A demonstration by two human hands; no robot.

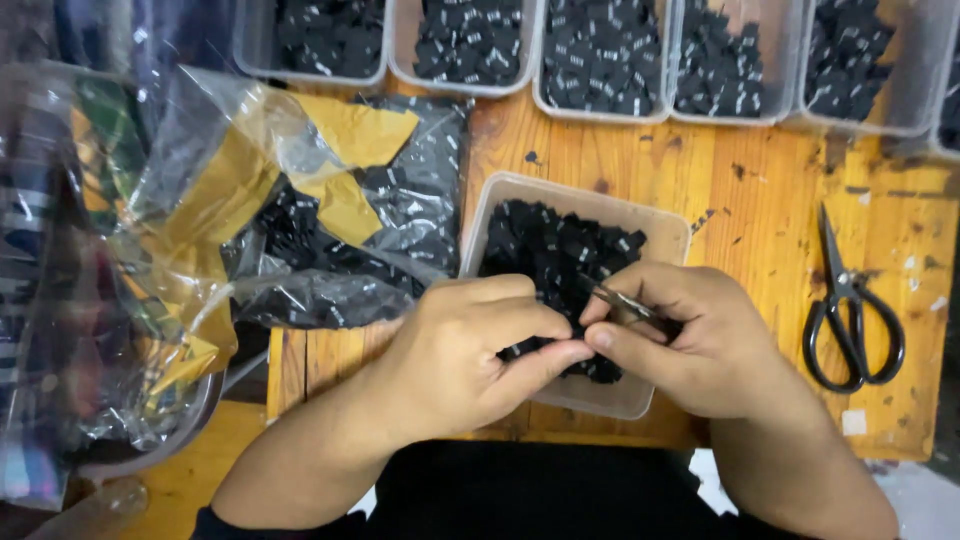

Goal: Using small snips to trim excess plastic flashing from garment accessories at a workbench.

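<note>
Head view: two hands, left hand and right hand, one scissors

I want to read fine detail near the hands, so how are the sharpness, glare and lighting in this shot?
Head view: the left hand and right hand are evenly lit and fairly sharp over the tub of black labels; the clear plastic bags at left throw bright glare and blur toward the edge; the black scissors read clearly on the wooden table.

Black labels fill tub; clear bag left.
</note>
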